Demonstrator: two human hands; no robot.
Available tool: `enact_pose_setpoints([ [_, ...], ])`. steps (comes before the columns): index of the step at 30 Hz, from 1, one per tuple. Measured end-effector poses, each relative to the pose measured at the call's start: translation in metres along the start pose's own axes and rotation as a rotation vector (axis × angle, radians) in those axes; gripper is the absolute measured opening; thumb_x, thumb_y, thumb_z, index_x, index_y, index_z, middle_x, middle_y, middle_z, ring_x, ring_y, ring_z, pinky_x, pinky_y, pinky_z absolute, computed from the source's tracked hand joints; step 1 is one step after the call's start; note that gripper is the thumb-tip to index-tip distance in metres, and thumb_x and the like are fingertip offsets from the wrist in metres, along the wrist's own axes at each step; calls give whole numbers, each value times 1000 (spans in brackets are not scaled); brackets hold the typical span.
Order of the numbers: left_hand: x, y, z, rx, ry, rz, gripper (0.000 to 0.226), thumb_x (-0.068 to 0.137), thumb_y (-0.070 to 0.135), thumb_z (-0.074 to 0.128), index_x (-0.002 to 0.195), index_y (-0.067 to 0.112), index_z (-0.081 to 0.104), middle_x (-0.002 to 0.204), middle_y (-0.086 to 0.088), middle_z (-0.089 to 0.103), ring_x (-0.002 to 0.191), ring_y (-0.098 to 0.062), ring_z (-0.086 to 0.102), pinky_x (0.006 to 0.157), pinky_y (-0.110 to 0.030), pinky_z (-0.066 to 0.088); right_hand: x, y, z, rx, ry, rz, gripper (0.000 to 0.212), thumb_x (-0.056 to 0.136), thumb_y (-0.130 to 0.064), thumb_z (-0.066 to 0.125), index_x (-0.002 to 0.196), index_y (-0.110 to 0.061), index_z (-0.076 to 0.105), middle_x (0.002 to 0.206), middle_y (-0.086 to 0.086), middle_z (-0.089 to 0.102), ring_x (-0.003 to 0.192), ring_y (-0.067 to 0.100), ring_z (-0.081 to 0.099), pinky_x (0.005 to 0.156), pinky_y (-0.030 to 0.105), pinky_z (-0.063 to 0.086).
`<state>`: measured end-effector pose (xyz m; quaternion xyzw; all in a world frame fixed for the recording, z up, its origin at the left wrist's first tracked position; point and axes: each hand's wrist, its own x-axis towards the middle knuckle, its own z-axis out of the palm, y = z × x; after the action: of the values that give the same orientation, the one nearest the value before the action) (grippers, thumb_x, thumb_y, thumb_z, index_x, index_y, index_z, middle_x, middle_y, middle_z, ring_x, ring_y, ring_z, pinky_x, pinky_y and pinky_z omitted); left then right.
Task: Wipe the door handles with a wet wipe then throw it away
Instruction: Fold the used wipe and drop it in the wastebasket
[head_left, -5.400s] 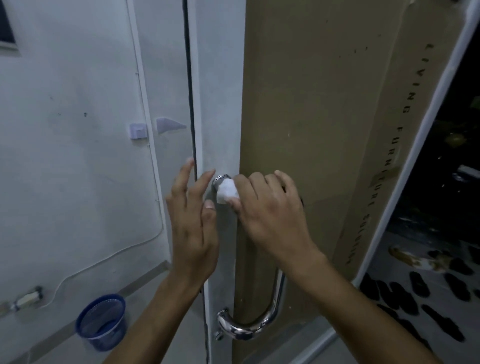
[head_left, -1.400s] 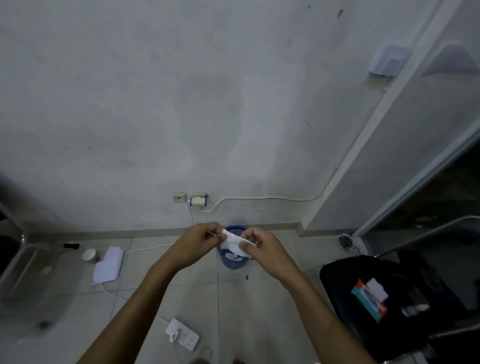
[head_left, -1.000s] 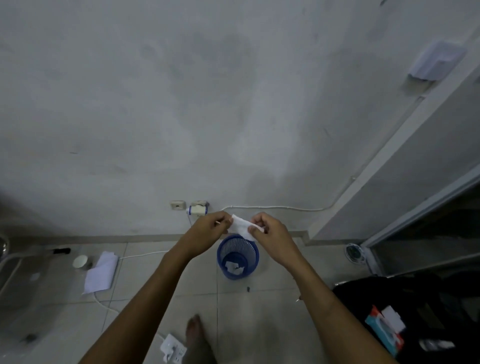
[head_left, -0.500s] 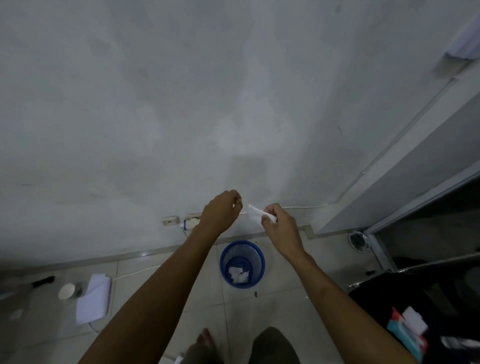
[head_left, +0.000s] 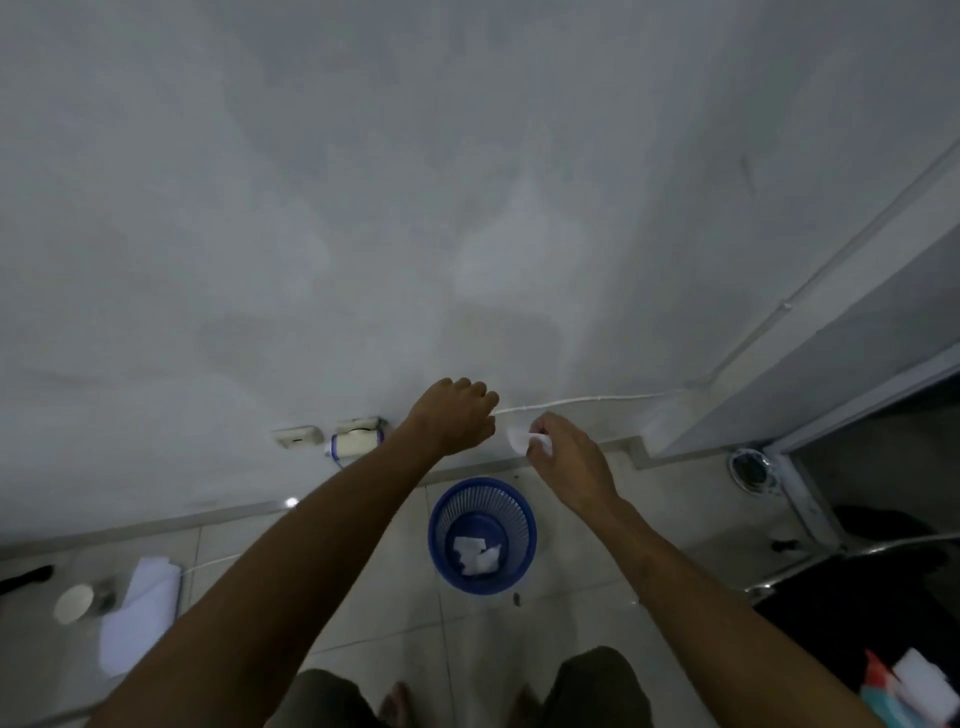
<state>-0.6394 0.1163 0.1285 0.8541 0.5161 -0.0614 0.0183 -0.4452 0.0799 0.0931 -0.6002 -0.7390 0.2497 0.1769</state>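
Grey wall and tiled floor: my right hand pinches the wet wipe above the blue bin, ready, I judge, for dropping; left hand curled, empty.

Both forearms bare, no sleeves, watch or rings visible. Left hand and right hand ungloved. Dark trousers. Feet bare.

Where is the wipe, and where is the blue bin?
wipe (head_left: 519, 439), head view, the white bit showing past the fingers.
blue bin (head_left: 441, 540), head view, left side of its wall.
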Motion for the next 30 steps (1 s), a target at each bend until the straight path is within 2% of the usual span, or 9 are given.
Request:
enact_pose_setpoints([
  [4,8,-9,72,23,-89,-33,39,100,36,35,124,9,50,122,-12,59,106,-27,57,87,-38,45,14,40,51,-152,-8,-93,8,95,-19,52,96,-11,56,94,7,61,83,25,58,65,38,50],
  [9,15,-14,159,32,-129,-45,41,99,38,35,126,11,49,126,-12,56,113,-28,55,91,-39,43,24,90,112,-295,-26,-166,9,91,-16,60,95,-9,60,92,11,62,80,27,59,55,33,40],
  [15,16,-18,250,-1,-102,5,44,96,42,39,125,12,51,123,-11,57,111,-29,54,92,-40,40,30,140,188,-351,-59,-142,15,95,-14,52,104,-7,60,102,11,61,92,27,57,64,34,40],
  [18,15,-20,288,-24,-87,33,50,95,46,41,131,12,49,131,-10,54,117,-28,52,97,-39,38,27,158,216,-344,-54,-165,7,85,-8,63,92,-7,64,95,12,61,87,29,59,60,33,42],
  [20,16,-18,312,-42,-80,50,54,95,48,41,134,12,46,135,-10,51,121,-27,50,101,-39,37,26,172,237,-353,-64,-175,12,76,-6,71,85,-9,64,89,11,61,80,31,60,56,35,46],
  [24,18,-9,354,-95,-86,57,57,92,51,41,136,15,42,139,-8,48,125,-25,47,104,-40,35,22,197,270,-367,-98,-185,14,72,-5,73,82,-11,65,83,11,60,74,30,60,52,36,46],
  [30,13,-3,406,-50,-141,64,67,94,57,35,146,16,33,151,-9,36,136,-25,37,111,-40,28,19,218,301,-418,-127,-190,14,69,-10,78,79,-13,70,87,10,63,82,31,61,60,36,48],
])
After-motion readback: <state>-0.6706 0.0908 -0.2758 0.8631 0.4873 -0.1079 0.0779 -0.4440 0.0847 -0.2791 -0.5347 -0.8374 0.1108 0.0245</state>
